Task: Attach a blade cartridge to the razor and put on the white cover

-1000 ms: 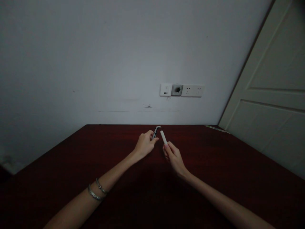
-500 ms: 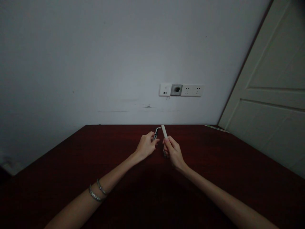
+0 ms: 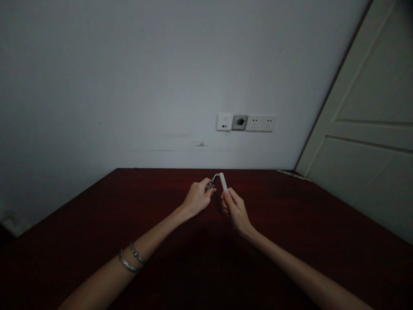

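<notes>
My left hand (image 3: 199,193) is closed around a slim black-and-silver tool (image 3: 213,181) with a thin, pale tip that bends to the right. What this tool is, I cannot make out. A smooth white stick (image 3: 223,182), rounded like a candle, leans slightly to the left in my right hand (image 3: 235,208), gripped at its lower end between thumb and fingers. The bent tip meets the upper end of the white stick, or lies just in front of it. Both hands are held above the dark red table (image 3: 155,193).
Behind the table stands a white wall with a row of sockets (image 3: 247,122). A pale panelled door (image 3: 364,163) rises on the right. Near the table's right back edge lies a thin flat strip (image 3: 293,175). Two bracelets (image 3: 130,259) circle my left forearm.
My right hand has lowered the white stick a little, and its top is now level with the bent tip. The small gap between them has closed. My left hand has hardly moved.
</notes>
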`<state>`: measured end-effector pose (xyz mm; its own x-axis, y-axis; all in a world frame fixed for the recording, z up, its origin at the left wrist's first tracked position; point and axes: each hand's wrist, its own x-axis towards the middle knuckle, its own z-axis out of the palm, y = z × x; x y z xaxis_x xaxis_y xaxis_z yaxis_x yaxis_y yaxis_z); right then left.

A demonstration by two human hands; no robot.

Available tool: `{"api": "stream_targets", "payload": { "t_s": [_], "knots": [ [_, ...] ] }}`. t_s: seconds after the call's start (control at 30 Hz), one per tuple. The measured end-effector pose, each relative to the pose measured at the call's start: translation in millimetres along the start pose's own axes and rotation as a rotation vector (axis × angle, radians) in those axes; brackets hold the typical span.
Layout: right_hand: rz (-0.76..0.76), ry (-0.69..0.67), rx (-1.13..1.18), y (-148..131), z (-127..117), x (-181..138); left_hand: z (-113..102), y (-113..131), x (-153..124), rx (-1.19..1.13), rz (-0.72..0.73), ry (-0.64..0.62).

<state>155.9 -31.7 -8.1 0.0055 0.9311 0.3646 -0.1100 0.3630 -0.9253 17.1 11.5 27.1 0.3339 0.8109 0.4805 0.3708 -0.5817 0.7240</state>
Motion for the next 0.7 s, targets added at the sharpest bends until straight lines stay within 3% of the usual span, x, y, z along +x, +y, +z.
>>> {"api": "stream_targets", "payload": {
  "t_s": [0.17,0.37,0.5,0.7],
  "knots": [
    [-0.004,-0.017,-0.109,-3,-15,-10,-12,5,8,-0.149,-0.038,0.079],
    [-0.142,-0.148,-0.465,-20,-29,-15,-24,-1,18,-0.288,-0.085,0.079],
    [-0.189,-0.294,-0.631,-12,-34,-20,-25,-2,19,-0.329,-0.104,0.064],
    [-0.188,-0.414,-0.703,10,-33,-29,-25,3,16,-0.32,-0.077,0.026]
  ]
}}
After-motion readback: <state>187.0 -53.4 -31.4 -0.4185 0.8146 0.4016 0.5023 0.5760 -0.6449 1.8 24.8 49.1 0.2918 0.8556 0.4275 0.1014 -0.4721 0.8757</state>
